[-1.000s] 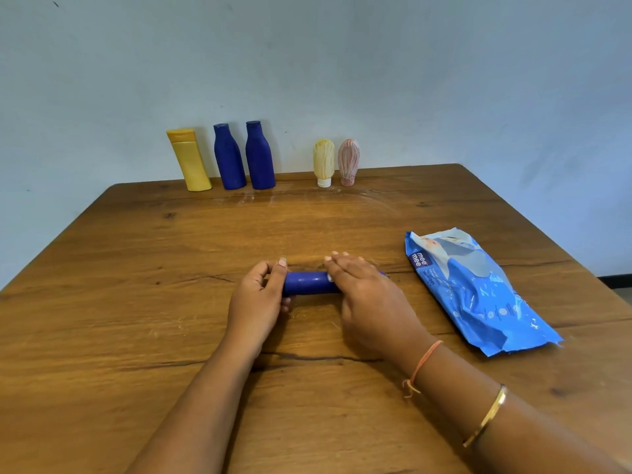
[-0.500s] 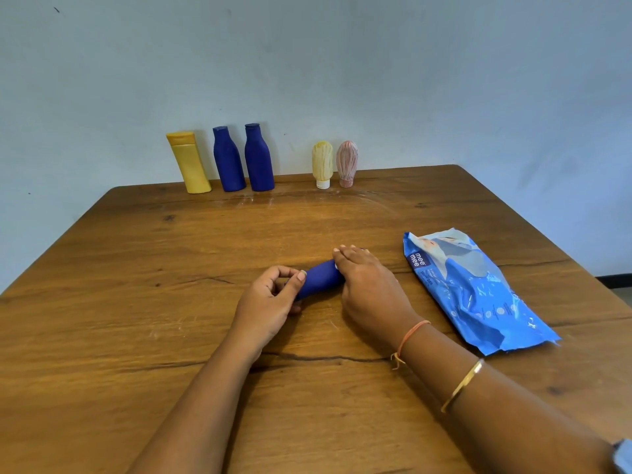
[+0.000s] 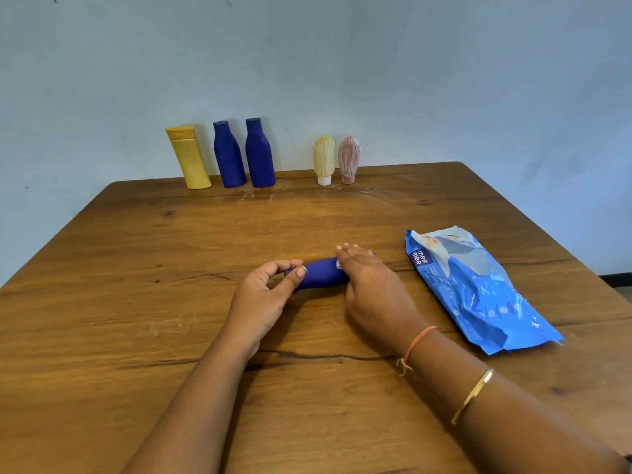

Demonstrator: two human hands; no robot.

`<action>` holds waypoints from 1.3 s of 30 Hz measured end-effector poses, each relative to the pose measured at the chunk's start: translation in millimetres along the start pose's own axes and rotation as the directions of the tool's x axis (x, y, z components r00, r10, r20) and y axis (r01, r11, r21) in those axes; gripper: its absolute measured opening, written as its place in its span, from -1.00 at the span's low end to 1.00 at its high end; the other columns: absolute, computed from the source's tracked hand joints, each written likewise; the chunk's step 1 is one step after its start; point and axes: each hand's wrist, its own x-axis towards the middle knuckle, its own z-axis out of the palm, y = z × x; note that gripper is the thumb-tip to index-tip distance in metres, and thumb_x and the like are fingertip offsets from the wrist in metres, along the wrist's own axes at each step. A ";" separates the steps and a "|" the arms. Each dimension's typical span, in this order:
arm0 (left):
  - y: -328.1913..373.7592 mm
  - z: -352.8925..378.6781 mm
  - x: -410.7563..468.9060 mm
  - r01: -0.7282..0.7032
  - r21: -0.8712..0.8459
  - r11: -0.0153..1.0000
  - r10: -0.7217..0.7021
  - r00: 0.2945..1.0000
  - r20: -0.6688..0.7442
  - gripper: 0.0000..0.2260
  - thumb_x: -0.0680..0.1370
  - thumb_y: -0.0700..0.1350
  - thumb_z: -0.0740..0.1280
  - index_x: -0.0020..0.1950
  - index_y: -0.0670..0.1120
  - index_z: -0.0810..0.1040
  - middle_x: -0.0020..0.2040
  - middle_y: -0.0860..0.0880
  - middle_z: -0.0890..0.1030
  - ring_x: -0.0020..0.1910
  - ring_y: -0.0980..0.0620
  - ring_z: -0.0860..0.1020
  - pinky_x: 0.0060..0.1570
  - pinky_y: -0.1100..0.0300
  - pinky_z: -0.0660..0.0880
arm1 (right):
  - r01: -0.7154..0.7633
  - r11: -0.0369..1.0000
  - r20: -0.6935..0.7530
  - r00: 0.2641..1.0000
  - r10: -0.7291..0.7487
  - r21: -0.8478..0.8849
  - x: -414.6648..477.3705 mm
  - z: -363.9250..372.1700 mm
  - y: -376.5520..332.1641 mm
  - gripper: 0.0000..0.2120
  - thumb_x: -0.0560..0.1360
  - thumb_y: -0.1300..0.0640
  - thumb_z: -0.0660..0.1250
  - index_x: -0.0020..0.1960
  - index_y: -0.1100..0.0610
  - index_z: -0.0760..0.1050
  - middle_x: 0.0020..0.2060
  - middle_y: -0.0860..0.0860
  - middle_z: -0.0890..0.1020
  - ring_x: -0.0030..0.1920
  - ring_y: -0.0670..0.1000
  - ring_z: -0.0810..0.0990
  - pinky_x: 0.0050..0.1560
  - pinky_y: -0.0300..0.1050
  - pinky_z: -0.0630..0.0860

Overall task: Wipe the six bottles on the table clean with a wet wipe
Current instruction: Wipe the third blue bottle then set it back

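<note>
Hands clamped on lying blue bottle, wipes pack right, five bottles behind

Only one wording can be read: "mee mee", printed in white in two stacked lines on a dark purple patch at the far left corner of the blue pack, which is laid on the right part of the table. Smaller white print just beside that patch is seen, but it is too blurred to be read.
</note>
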 end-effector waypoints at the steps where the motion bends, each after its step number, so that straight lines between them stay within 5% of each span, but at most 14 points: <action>1: 0.9 -1.4 -0.4 0.003 0.023 1.000 -0.003 0.999 0.031 -0.85 0.46 -0.08 0.42 0.02 0.08 0.61 0.01 0.07 0.63 -0.18 0.12 0.52 -0.16 0.24 0.49 | -0.041 0.999 -0.003 0.999 0.041 0.006 2.0 -2.8 6.1 -0.50 0.56 0.27 0.07 0.49 0.14 0.13 0.47 0.04 0.21 0.48 -0.04 0.10 0.44 -0.21 -0.07; 6: 1.6 -2.2 -1.7 -0.050 0.063 0.997 0.044 0.994 0.096 -0.68 0.42 -0.22 0.46 0.07 0.12 0.58 0.06 0.07 0.61 -0.13 0.13 0.52 -0.04 0.20 0.49 | -0.100 0.995 -0.007 0.995 0.100 0.010 4.4 -5.2 4.9 -0.50 0.56 0.26 0.08 0.49 0.15 0.12 0.48 0.05 0.20 0.48 -0.02 0.09 0.48 -0.14 -0.04; 10: 1.6 0.9 -1.3 -0.038 -0.037 0.999 0.040 0.998 0.052 -0.83 0.45 -0.19 0.42 -0.02 0.05 0.60 -0.14 0.01 0.66 -0.17 0.06 0.58 -0.08 0.10 0.53 | 0.122 0.992 -0.008 0.993 -0.122 0.028 -4.4 -1.2 -25.6 -0.47 0.55 0.27 0.07 0.50 0.14 0.07 0.49 0.02 0.14 0.49 -0.07 0.01 0.44 -0.25 -0.17; 13: 3.3 2.3 -0.7 -0.045 -0.143 0.989 0.050 0.998 0.033 -0.88 0.48 -0.23 0.37 -0.08 -0.01 0.59 -0.31 0.04 0.60 -0.36 0.18 0.54 -0.24 0.29 0.51 | 0.242 0.970 0.032 0.970 -0.243 0.030 -6.1 -1.5 -36.6 -0.45 0.54 0.27 0.08 0.50 0.14 0.05 0.50 0.02 0.11 0.50 -0.06 -0.02 0.42 -0.29 -0.22; 17: 0.0 0.2 2.8 -0.028 -0.112 0.993 0.027 0.999 -0.019 -0.97 0.49 -0.12 0.37 -0.13 -0.06 0.59 -0.35 -0.02 0.59 -0.44 0.22 0.51 -0.23 0.26 0.47 | 0.174 0.985 -0.026 0.984 -0.174 -0.009 -4.4 -2.4 -13.0 -0.44 0.53 0.29 0.09 0.50 0.11 0.06 0.50 0.00 0.12 0.49 -0.09 0.01 0.36 -0.34 -0.20; 22: 2.3 1.1 1.7 0.086 -0.115 0.990 -0.088 0.996 -0.008 -0.77 0.49 0.05 0.35 -0.13 -0.12 0.61 -0.40 -0.02 0.62 -0.44 0.14 0.55 -0.31 0.28 0.44 | -0.082 0.993 -0.033 0.996 0.085 0.084 4.6 -15.5 17.3 -0.51 0.56 0.28 0.10 0.48 0.11 0.15 0.47 0.00 0.23 0.47 -0.07 0.12 0.46 -0.18 0.02; 26: 6.4 4.4 -1.5 0.206 -0.163 0.965 -0.197 0.978 0.067 -0.77 0.53 0.04 0.30 -0.06 -0.12 0.58 -0.37 -0.07 0.62 -0.44 0.10 0.54 -0.32 0.26 0.52 | -0.015 1.000 -0.023 1.000 0.016 0.015 -0.1 -8.2 3.1 -0.49 0.57 0.25 0.08 0.49 0.12 0.09 0.49 0.01 0.16 0.49 -0.07 0.05 0.43 -0.22 -0.11; 30: 8.0 8.6 -3.0 0.206 -0.185 0.961 -0.190 0.977 0.101 -0.85 0.60 -0.03 0.21 0.00 -0.06 0.52 -0.47 -0.06 0.54 -0.55 0.11 0.47 -0.54 0.32 0.45 | 0.134 0.991 0.031 0.991 -0.134 -0.003 -7.8 6.4 -31.5 -0.47 0.57 0.23 0.06 0.51 0.14 0.01 0.51 0.02 0.08 0.50 -0.05 -0.04 0.33 -0.31 -0.28; 39: 7.0 8.5 0.1 0.181 -0.228 0.957 -0.181 0.983 0.018 -0.81 0.60 -0.01 0.22 -0.10 -0.08 0.53 -0.53 -0.02 0.51 -0.57 0.14 0.46 -0.58 0.35 0.41 | 0.158 0.987 0.025 0.987 -0.157 -0.027 -13.6 10.1 -21.1 -0.43 0.55 0.27 0.07 0.52 0.11 0.00 0.51 0.00 0.07 0.50 -0.08 -0.04 0.34 -0.33 -0.24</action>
